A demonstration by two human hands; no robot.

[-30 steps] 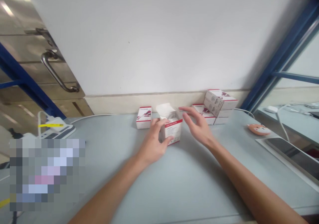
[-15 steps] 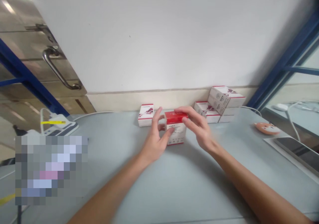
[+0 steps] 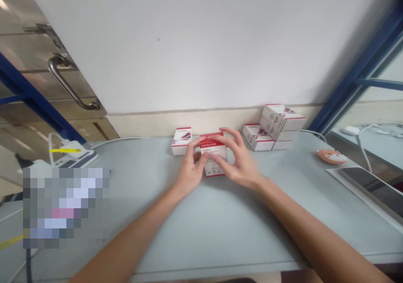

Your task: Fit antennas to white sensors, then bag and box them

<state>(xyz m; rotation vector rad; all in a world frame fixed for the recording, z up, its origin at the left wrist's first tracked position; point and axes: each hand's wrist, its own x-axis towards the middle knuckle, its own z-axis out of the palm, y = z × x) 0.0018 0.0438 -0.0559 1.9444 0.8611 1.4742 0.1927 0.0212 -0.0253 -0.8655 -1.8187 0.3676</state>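
Note:
A small red and white carton (image 3: pixel 215 165) marked "DETECTOR" stands upright on the table in front of me, red part at the top. My left hand (image 3: pixel 191 167) grips it from the left, thumb on the white front and fingers at the upper left edge. From the right, my right hand (image 3: pixel 242 162) holds it too, its thumb against the front and the index finger across the top edge. The back of the carton is hidden.
A similar carton (image 3: pixel 181 142) lies behind my left hand. Several more are stacked (image 3: pixel 281 125) against the wall at right. An orange animal-faced object (image 3: pixel 331 156) and a dark phone (image 3: pixel 371 188) lie farther right. A power strip (image 3: pixel 74 157) with cables is at left.
My right thumb has come down from the carton's top corner onto its front, and the right index finger now reaches across the top. The carton's red face has turned more toward me.

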